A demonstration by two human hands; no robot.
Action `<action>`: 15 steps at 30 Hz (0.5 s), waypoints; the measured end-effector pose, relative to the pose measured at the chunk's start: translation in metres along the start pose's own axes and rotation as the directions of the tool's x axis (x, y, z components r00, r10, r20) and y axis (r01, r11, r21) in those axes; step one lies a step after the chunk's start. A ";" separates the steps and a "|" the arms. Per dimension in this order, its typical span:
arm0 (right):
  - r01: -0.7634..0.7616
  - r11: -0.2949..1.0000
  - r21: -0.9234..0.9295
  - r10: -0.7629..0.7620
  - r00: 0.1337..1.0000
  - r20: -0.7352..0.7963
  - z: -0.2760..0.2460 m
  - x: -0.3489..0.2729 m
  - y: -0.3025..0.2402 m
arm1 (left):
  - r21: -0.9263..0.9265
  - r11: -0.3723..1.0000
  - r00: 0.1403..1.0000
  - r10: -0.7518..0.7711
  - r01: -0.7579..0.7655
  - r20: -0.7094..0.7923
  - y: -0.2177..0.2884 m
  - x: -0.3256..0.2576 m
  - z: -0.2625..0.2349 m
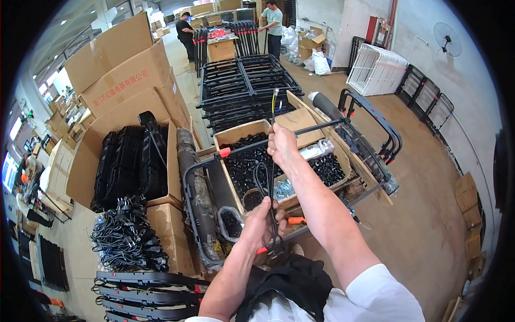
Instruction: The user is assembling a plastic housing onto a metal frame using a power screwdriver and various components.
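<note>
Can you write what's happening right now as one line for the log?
left hand: grips lower cable | right hand: holds black cable up | below: cardboard box of black parts | scene: workshop floor

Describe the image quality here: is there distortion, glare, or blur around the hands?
Head view: strong fisheye bending with black corners; even indoor light, bright windows at the far left rim; the right hand, left hand and black cable between them are sharp, without glare.
</note>
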State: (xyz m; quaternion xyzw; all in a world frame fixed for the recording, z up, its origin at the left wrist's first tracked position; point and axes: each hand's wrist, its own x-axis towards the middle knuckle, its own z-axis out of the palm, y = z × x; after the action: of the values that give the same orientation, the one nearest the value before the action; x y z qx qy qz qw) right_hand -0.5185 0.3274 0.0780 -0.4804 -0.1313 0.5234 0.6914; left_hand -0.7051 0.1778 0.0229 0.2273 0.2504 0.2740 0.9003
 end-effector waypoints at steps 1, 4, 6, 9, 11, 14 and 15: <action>-0.008 1.000 0.001 0.008 1.000 0.007 0.001 0.006 -0.002 | 0.062 0.998 0.998 -0.008 0.011 -0.055 0.001 -0.008 0.010; 0.018 0.998 0.061 -0.012 0.996 -0.088 -0.008 0.024 -0.025 | 0.110 0.991 0.997 -0.073 0.072 0.013 -0.010 -0.017 0.016; 0.024 0.998 0.054 -0.020 0.998 -0.067 -0.012 0.032 -0.036 | 0.106 0.991 0.997 -0.078 0.076 0.018 -0.016 -0.028 0.022; 0.059 0.998 0.030 -0.058 0.998 -0.030 -0.010 0.025 -0.035 | 0.274 0.961 0.998 -0.022 0.037 -0.058 -0.028 -0.032 0.027; 0.051 0.999 -0.006 -0.050 0.990 0.129 -0.023 0.006 -0.024 | 0.480 0.875 0.992 0.106 -0.063 -0.062 -0.060 -0.034 0.010; 0.004 0.992 -0.125 0.040 0.940 0.340 -0.035 -0.063 -0.029 | 0.574 0.819 0.985 0.086 0.016 -0.150 -0.087 -0.048 -0.024; 0.002 0.989 -0.148 0.057 0.919 0.391 -0.046 -0.088 -0.039 | 0.755 0.649 0.965 0.246 -0.092 -0.093 -0.085 -0.059 -0.011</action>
State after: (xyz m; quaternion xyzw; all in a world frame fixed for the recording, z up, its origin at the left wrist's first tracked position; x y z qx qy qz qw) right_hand -0.4998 0.2288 0.1145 -0.4161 -0.2986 0.6082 0.6065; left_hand -0.7221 0.0815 -0.0126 0.5707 0.4015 0.2509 0.6709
